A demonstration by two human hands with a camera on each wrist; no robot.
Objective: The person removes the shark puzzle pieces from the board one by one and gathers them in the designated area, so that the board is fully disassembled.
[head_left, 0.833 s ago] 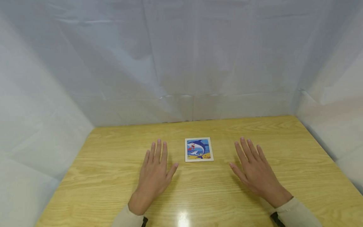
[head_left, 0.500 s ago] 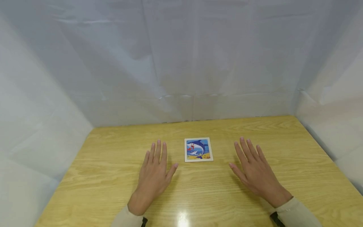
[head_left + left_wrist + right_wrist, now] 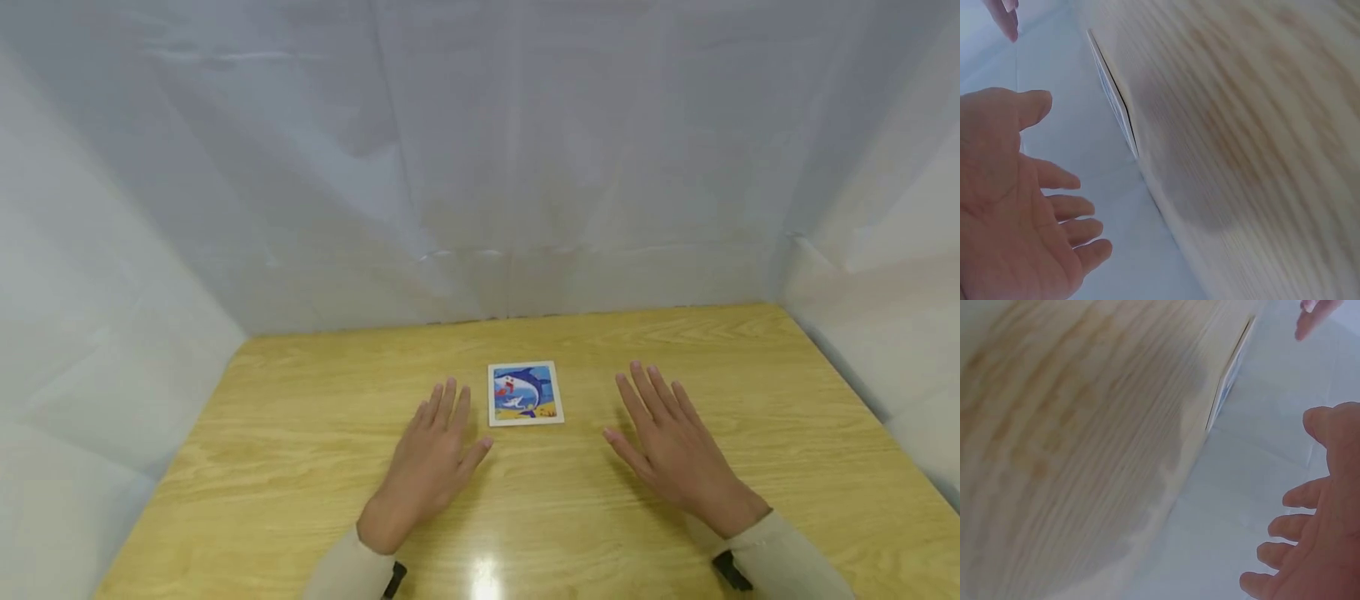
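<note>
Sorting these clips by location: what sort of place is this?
Probably a draped recording booth: white sheeting walls in a bare wooden table holding only a shark picture card between the left hand and right hand.

On the light wooden table (image 3: 300,467) in front of you, the small square picture card with a blue dolphin (image 3: 525,393) lies flat at its middle; your left hand (image 3: 435,454) sits at the card's 8 o'clock, just beside it; your right hand (image 3: 671,450) sits at 4 o'clock, farther off; the white fabric backdrop (image 3: 480,167) stands behind the table at 12 o'clock.
</note>
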